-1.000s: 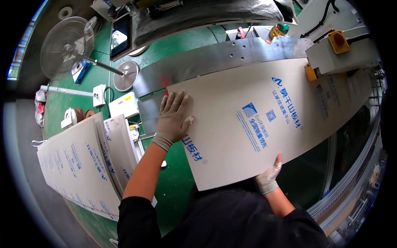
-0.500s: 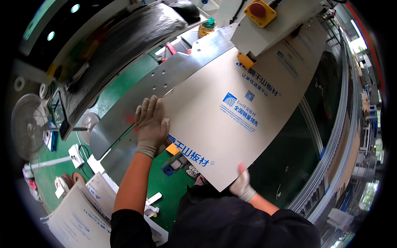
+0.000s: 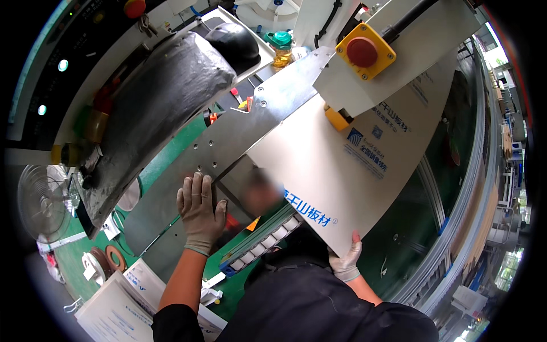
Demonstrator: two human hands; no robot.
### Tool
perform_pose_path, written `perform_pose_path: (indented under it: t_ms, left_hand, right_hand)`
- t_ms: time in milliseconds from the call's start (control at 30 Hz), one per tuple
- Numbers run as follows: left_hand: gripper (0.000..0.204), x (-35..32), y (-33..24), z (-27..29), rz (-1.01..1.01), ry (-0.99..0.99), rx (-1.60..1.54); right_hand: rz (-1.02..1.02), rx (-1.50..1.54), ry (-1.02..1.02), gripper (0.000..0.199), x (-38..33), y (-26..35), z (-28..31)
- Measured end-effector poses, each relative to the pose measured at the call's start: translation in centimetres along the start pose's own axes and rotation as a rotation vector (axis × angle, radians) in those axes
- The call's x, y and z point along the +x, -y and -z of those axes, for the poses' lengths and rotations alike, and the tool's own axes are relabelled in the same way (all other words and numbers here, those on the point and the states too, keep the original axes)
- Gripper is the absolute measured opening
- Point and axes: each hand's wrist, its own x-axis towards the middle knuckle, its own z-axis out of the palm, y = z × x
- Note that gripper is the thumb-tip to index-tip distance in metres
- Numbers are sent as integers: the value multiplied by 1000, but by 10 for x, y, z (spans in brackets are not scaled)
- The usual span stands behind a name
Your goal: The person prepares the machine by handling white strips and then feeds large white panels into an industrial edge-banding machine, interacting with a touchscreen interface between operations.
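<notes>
A long pale panel board (image 3: 307,157) with blue print slants from near my body toward the upper right, its far part running under a white machine head (image 3: 393,68). At the board's near corner, my right hand (image 3: 346,261) grips the edge, thumb on top and the other fingers mostly hidden beneath. My left hand (image 3: 200,214) lies flat on the grey metal table (image 3: 165,208), fingers stretched out, apart from the board's left edge. Both hands wear thin pale gloves.
A yellow box with a red button (image 3: 362,52) sits on the machine head. Beside my left hand runs a roller strip (image 3: 265,245). A dark padded cover (image 3: 165,91) lies upper left, stacked panels (image 3: 117,305) lower left, and metal rails (image 3: 473,188) at right.
The board has slid away from me toward the upper right. My left hand has come off it onto the metal table, while my right hand stays at the near corner. The roller strip now shows.
</notes>
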Motion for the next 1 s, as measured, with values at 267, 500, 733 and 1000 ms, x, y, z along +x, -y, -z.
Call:
perform_pose_path:
  t_ms: [267,500,733,1000]
  left_hand:
    - [66,-52,69,14,-12,-10,-4]
    - [68,-89,120,18,-35,-25,-30]
    - [68,-104,139,45,-88,-91,-133]
    - [63,-218,261,74,264,-260,-68]
  right_hand:
    - [173,-166,3,37,-5,-5,-11]
    - [139,-120,-10,47,-15,-29,6]
    - [291,-836,697,27,-132,-167,-163]
    - [1010,-770,1437,30,-225,-169,-566]
